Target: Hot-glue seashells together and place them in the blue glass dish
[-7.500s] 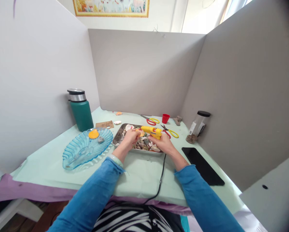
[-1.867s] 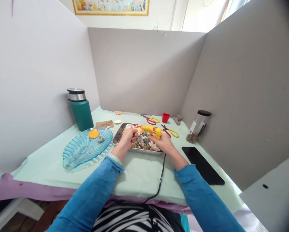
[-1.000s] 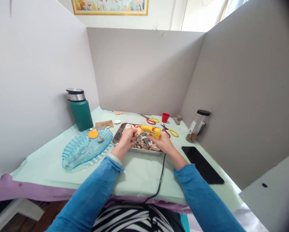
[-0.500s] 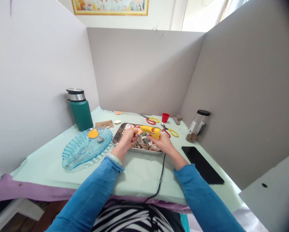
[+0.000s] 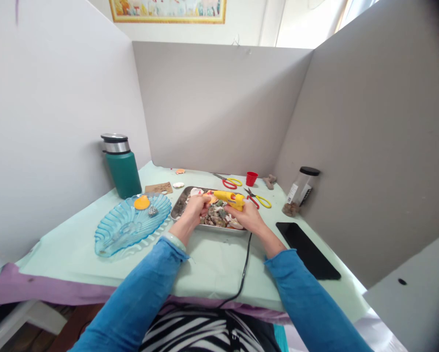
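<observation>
The right hand (image 5: 251,216) wraps the handle of a yellow plastic glue gun (image 5: 231,198), held above the rectangular metal tray (image 5: 224,230) of shells and stones. A broad strip of pale-green cloth (image 5: 212,266) lies between the tray and the table's front edge — a black cord (image 5: 246,269) crosses it. A scalloped blue glass dish (image 5: 118,237) sits just beside the tray's left end; tall grey panels (image 5: 219,107) wall three sides. The left hand (image 5: 194,209) has thumb and forefinger pressed together by the nozzle — whether they pinch anything, I cannot tell. The forearms run out of frame.
</observation>
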`<state>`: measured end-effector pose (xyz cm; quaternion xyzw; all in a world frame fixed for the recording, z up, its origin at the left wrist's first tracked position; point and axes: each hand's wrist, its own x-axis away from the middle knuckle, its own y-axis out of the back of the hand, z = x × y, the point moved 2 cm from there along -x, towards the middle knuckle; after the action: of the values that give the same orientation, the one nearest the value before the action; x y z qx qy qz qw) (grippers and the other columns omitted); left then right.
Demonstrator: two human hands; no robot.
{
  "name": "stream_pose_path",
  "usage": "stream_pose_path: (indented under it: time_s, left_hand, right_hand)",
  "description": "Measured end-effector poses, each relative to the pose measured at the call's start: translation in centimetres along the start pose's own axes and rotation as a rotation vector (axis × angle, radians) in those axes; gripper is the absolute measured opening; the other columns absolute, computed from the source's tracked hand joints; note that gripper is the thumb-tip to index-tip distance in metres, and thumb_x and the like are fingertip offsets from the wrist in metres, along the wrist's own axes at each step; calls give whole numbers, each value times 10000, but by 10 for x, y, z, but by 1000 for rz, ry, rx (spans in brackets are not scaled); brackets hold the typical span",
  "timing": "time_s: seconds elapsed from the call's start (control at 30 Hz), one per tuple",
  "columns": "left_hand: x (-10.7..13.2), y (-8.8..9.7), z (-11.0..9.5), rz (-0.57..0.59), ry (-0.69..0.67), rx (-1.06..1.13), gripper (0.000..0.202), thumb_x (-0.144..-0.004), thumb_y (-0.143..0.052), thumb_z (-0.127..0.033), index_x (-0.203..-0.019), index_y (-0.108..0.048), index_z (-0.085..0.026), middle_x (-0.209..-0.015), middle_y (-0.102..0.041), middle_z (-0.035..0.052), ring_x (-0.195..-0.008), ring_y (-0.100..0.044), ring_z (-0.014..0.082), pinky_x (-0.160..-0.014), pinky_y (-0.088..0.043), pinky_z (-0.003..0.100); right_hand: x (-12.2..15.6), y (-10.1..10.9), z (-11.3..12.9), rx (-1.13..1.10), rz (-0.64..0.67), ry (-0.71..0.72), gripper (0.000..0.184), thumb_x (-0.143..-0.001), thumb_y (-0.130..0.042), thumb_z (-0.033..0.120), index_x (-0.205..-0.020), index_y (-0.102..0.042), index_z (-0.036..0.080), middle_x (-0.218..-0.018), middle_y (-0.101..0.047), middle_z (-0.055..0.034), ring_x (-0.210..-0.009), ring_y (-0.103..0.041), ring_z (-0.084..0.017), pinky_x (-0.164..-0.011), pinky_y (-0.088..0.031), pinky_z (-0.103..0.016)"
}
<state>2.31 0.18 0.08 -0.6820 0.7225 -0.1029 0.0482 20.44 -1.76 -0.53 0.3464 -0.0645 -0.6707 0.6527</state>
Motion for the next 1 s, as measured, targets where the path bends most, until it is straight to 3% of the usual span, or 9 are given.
stream_pose_path:
  time_s: [0.33,0.5,1.0]
  left_hand:
    - [-1,-2,2,-97,-26,-168,176,-648,-567,-114,-641,-414,-201,-437,-381,-71,-330,-242,39,-381,-126,207]
    - [2,-4,1,-42,-32,-214,156,-667,-565,-124,-617,-433,-191,-435,-376,-64,-325,-242,39,-367,-112,214]
    - [0,0,2,34,30,-5,153,-691,-625,-125,-685,-479,-170,-457,-428,-69,-329,-268,24,-378,-142,185]
  right_hand:
    - [1,1,2,0,2,13,368,-738,-624,532,-662,-636,172,-615,-637,-28,-599,-571,-181,-559,-390,-277]
    - [0,0,1,-20,-2,20,371,-736,-630,532,-704,-661,163,-619,-636,-22,-604,-568,-179,-563,-396,-273]
    - [0,0,0,-8,-8,29,358,-750,-634,522,-707,-657,167,-605,-646,-23,-599,-582,-188,-546,-405,-272]
